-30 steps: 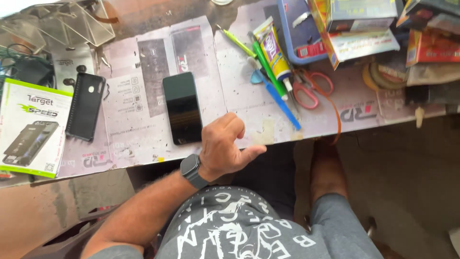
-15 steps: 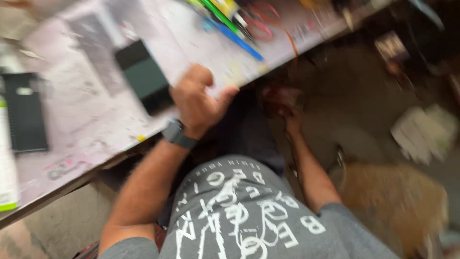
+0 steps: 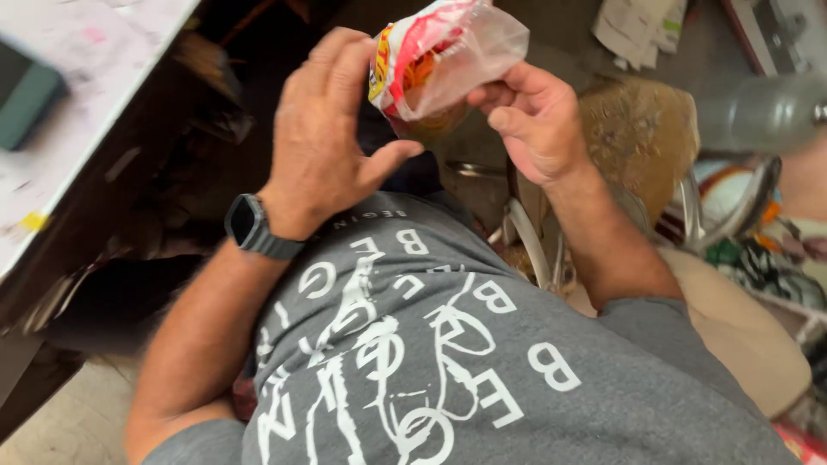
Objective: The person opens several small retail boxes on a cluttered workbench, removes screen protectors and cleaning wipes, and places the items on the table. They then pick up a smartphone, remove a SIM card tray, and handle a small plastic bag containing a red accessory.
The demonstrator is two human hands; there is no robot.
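Note:
Both hands are raised in front of my chest, away from the table. A small clear plastic packet (image 3: 439, 53) with red and yellow print sits between them. My right hand (image 3: 534, 116) pinches its right lower edge with thumb and fingers. My left hand (image 3: 332, 129), with a dark smartwatch (image 3: 251, 226) on the wrist, cups the packet's left side, fingers on its top corner. My grey printed T-shirt fills the lower part of the view.
The paper-covered table (image 3: 77, 103) edge runs along the upper left, with a dark phone (image 3: 26, 95) lying on it. To the right stand a metal-framed seat with a beige cushion (image 3: 732, 310), a clear plastic bottle (image 3: 767, 112) and scattered clutter on the floor.
My view swung off the table toward the floor on the right. My left hand left the table edge and my right hand came up; both now hold a plastic packet.

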